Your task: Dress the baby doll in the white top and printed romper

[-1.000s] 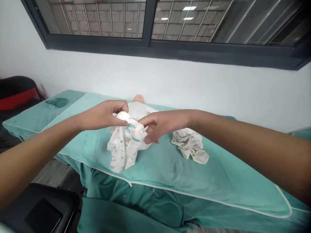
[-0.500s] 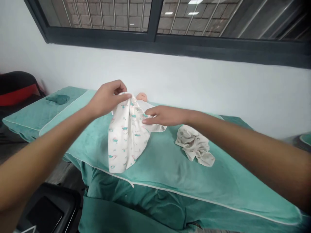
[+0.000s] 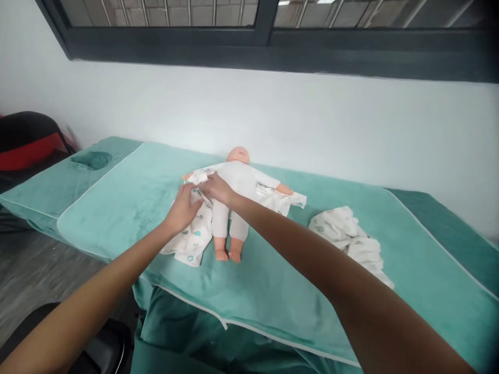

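Note:
A baby doll (image 3: pixel 239 179) in a white long-sleeved suit lies on its back with its head toward the wall and its arms spread. A white printed baby garment (image 3: pixel 195 239) is spread beside and partly beneath it, showing on both sides of the body. My left hand (image 3: pixel 183 206) is closed on the garment's edge, left of the doll's waist. Close beside it, my right hand (image 3: pixel 217 188) pinches the same cloth near the doll's sleeve. My right hand and wrist hide part of the doll's torso.
The bed has a green cover (image 3: pixel 280 291) with white piping. A crumpled pale printed cloth (image 3: pixel 351 234) lies to the right, beyond my right forearm. A hole (image 3: pixel 92 160) opens in the bed's left end. Black seats (image 3: pixel 105 343) stand at the left; a white wall (image 3: pixel 331 135) runs behind.
The printed garment, held up in front of the doll before, is now down around it, leaving the doll largely in view. My hands have come close together on the left. The view has shifted.

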The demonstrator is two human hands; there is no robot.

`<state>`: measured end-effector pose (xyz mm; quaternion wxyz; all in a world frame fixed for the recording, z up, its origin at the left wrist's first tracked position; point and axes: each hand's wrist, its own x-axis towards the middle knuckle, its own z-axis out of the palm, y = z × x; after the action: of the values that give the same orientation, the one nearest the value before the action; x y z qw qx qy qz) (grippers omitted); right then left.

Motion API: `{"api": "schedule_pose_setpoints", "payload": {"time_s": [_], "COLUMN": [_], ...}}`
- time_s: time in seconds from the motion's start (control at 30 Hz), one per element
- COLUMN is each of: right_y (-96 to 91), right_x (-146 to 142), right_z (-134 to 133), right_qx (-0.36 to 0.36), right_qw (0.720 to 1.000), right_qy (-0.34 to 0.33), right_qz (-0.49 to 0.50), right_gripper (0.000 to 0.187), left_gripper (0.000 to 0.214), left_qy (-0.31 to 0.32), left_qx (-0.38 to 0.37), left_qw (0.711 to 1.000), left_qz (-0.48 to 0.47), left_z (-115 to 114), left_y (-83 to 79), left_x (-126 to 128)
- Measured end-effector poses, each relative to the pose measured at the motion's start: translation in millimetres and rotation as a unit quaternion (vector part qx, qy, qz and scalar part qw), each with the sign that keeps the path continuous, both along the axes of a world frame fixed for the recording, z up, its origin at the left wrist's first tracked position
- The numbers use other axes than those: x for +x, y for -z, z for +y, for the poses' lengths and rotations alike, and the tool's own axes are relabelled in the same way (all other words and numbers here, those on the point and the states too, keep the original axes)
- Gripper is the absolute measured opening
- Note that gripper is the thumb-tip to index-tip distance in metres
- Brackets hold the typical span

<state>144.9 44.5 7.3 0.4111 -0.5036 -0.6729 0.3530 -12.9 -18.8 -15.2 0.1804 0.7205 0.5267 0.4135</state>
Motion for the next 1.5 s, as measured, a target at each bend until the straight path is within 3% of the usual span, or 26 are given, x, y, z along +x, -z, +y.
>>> {"api": "schedule_pose_setpoints", "payload": {"time_s": [0.07,0.13,0.23,0.3,0.43,0.6,0.73,0.87,1.0,1.17,1.27,1.33,1.4,1.5], "right_y": [15.0,22.0,24.9,28.4,42.4,51.4,41.2,23.0,9.4,6.5,11.3,17.1,25.0,41.0], "right_x": [9.8,27.5,63.7,89.8,132.0,149.6,148.7,131.7,79.9,-4.0,-44.2,-62.8,-71.2,-54.4], "right_z": [20.4,41.3,76.5,99.7,133.9,155.4,165.8,178.3,196.1,227.7,248.5,258.6,263.4,258.9], "right_qx": [-0.022,-0.006,0.067,0.100,0.042,-0.095,-0.141,-0.134,-0.110,-0.063,-0.031,-0.036,-0.053,-0.068], "right_qw": [1.000,1.000,0.993,0.978,0.953,0.941,0.947,0.961,0.976,0.990,0.994,0.995,0.994,0.989], "right_qy": [-0.009,-0.003,0.072,0.149,0.250,0.222,0.143,0.112,0.094,0.038,-0.017,-0.035,-0.040,-0.014], "right_qz": [-0.013,-0.024,-0.070,-0.107,-0.165,-0.237,-0.250,-0.216,-0.164,-0.119,-0.101,-0.090,-0.087,-0.128], "right_gripper": [0.032,0.037,0.040,0.044,0.064,0.086,0.084,0.097,0.107,0.098,0.081,0.082,0.093,0.095], "left_gripper": [0.033,0.027,0.023,0.031,0.047,0.052,0.050,0.049,0.046,0.043,0.038,0.042,0.051,0.061], "left_qy": [-0.004,-0.002,0.021,0.027,0.041,0.116,0.118,0.113,0.088,0.043,0.019,0.020,0.023,-0.056], "left_qx": [-0.053,-0.075,-0.103,-0.164,-0.285,-0.376,-0.384,-0.379,-0.354,-0.341,-0.344,-0.353,-0.349,-0.267], "left_qw": [0.999,0.997,0.994,0.984,0.940,0.830,0.815,0.813,0.828,0.847,0.849,0.851,0.867,0.938], "left_qz": [0.013,0.011,-0.033,-0.069,-0.182,-0.395,-0.417,-0.427,-0.426,-0.406,-0.401,-0.389,-0.355,-0.215], "left_z": [0.0,-1.6,-0.4,6.2,30.4,53.2,61.2,75.3,98.0,125.9,139.8,146.3,149.2,144.6], "left_y": [23.4,35.0,37.3,36.4,39.3,42.2,29.9,8.6,-1.9,0.0,8.1,16.7,24.9,26.9], "left_x": [-1.6,5.6,27.7,43.9,67.2,83.5,80.7,52.2,2.5,-71.4,-110.8,-130.3,-143.1,-149.8]}}
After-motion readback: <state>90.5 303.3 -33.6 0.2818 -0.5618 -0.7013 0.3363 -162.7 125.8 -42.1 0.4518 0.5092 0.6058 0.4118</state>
